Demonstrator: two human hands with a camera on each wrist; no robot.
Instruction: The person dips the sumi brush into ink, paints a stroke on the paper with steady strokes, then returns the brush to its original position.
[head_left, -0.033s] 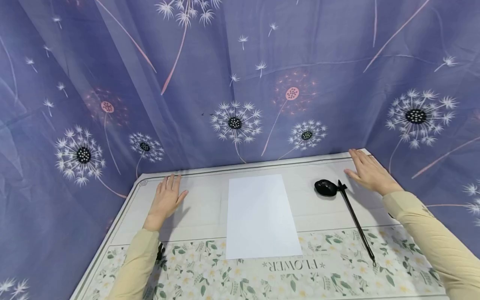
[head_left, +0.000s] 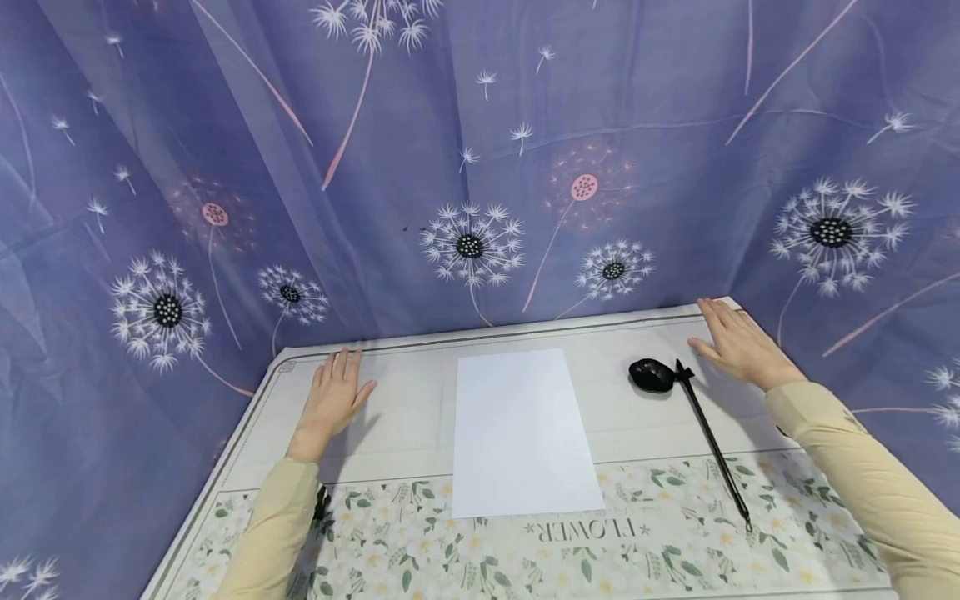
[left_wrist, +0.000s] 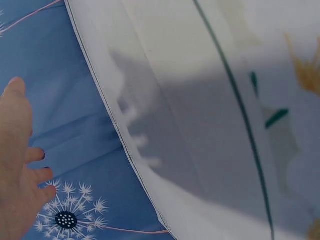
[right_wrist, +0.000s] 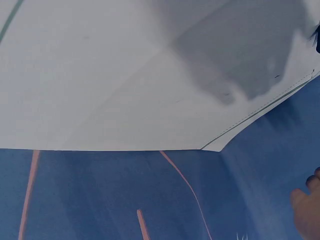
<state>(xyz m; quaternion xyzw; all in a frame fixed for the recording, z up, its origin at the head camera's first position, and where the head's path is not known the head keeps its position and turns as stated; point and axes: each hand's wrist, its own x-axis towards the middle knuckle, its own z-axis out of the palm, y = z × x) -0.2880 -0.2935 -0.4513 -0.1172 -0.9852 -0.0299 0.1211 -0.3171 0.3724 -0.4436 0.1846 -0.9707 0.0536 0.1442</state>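
My left hand (head_left: 333, 398) is at the left of the table, palm down with straight fingers, holding nothing; its shadow falls to the right. In the left wrist view this hand (left_wrist: 17, 165) shows at the left edge. My right hand (head_left: 742, 348) is near the far right corner, fingers extended and thumb apart, also holding nothing. Nearest to it lie a long black brush (head_left: 712, 446), its upper end on a small black rest, and a glossy black oval dish (head_left: 652, 376). A blank white sheet of paper (head_left: 525, 433) lies flat between the hands.
A white tablecloth (head_left: 405, 417) covers the table, with a floral band and the word FLOWER (head_left: 587, 531) along the near side. A purple-blue curtain (head_left: 390, 250) with dandelion prints hangs behind the table and at both sides.
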